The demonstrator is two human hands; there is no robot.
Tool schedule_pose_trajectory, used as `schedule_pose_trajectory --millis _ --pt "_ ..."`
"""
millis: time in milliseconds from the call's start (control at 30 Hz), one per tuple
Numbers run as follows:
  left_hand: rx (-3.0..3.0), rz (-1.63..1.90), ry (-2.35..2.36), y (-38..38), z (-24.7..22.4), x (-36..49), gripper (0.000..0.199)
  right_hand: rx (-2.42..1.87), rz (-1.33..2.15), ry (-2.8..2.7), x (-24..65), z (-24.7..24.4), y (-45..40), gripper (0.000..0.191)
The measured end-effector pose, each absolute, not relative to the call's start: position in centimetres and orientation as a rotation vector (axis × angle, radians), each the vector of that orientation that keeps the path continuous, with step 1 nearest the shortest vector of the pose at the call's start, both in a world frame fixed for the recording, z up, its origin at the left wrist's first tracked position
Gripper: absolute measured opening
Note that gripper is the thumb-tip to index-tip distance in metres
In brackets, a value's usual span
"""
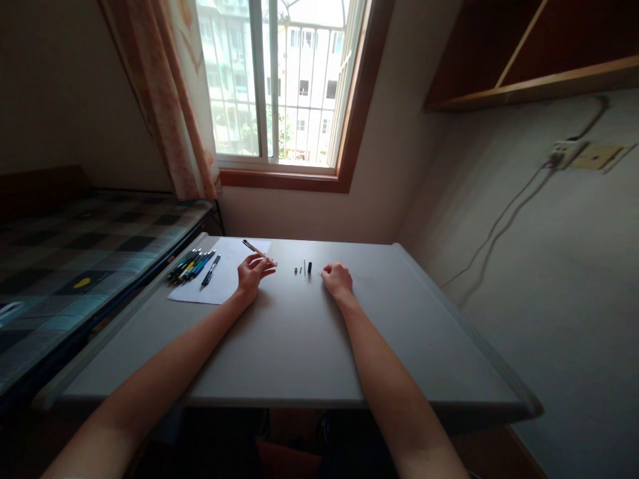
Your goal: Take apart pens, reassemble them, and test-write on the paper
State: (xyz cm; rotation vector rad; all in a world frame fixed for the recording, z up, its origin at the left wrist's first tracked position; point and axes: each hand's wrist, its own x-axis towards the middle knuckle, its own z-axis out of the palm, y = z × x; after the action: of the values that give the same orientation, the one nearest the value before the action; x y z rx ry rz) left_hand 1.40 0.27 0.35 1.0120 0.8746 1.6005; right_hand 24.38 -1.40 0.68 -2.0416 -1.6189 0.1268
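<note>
Parts (295,271) lay spaced out beside a black cap (309,267) on the worktop (279,352), seemingly so each could be picked up singly. The left hand (251,274) held a pen (256,250) slantwise, its fingers loosely pinched. Beside the cap, the right hand (338,278) had its fingers curled; their grip, if any, was unclear. Loose pens (190,266) crowded the paper (224,286), clear of both hands.

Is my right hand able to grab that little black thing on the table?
Probably yes: your right hand is close beside the little black thing, and nothing seems to lie between them.
</note>
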Motion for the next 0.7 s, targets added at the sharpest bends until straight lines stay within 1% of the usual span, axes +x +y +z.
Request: schedule_pose_trajectory --millis 233,333,533,700 --pt "1.002 1.616 0.873 0.34 0.30 1.37 0.033 -2.106 0.063 -1.697 24.39 0.53 -1.48 0.020" --pt "1.003 1.612 0.877 0.33 0.30 1.39 0.034 -2.051 0.023 -1.729 24.41 0.34 -1.41 0.023" --pt "1.017 1.605 0.884 0.34 0.22 1.36 0.034 -1.973 0.043 -1.849 24.40 -0.02 -1.11 0.020" --pt "1.022 1.600 0.872 0.37 0.13 1.31 0.034 -1.882 0.055 -1.814 24.40 -0.14 -0.76 0.018"
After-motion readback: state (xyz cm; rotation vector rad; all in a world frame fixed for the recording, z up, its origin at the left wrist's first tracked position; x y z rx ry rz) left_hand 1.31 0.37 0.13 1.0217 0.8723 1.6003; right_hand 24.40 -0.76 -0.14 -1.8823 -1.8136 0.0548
